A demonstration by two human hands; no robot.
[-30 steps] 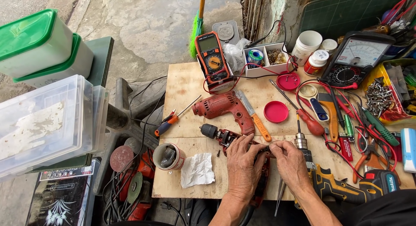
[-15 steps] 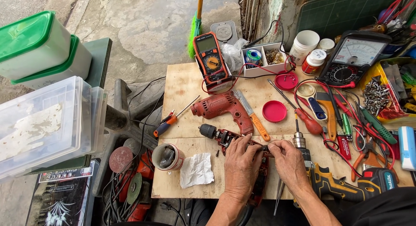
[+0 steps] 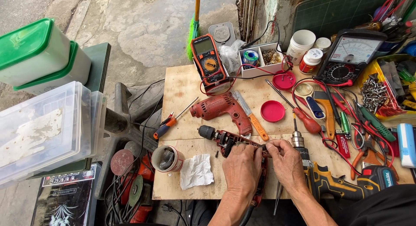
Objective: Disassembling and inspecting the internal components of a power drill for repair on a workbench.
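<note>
An opened red drill (image 3: pixel 225 141) lies on the wooden worktop (image 3: pixel 182 87) with its gears and chuck bared. My left hand (image 3: pixel 242 167) rests over its rear half and grips it. My right hand (image 3: pixel 286 163) sits just to the right, its fingertips pinched on a small part at the drill's body, next to the left thumb. The drill's empty red housing half (image 3: pixel 219 107) lies just beyond. What the fingers pinch is too small to tell.
Around lie an orange multimeter (image 3: pixel 209 61), an analog meter (image 3: pixel 352 57), red lids (image 3: pixel 273 111), screwdrivers, pliers, a cordless drill (image 3: pixel 342 182), a tape roll (image 3: pixel 167 159), a crumpled paper (image 3: pixel 196 172). Plastic boxes (image 3: pixel 43 126) stand at left, a tray of screws (image 3: pixel 375 94) at right.
Both hands have shifted slightly upward on the drill and closer together; the right fingertips now pinch at the drill's body near the left thumb.
</note>
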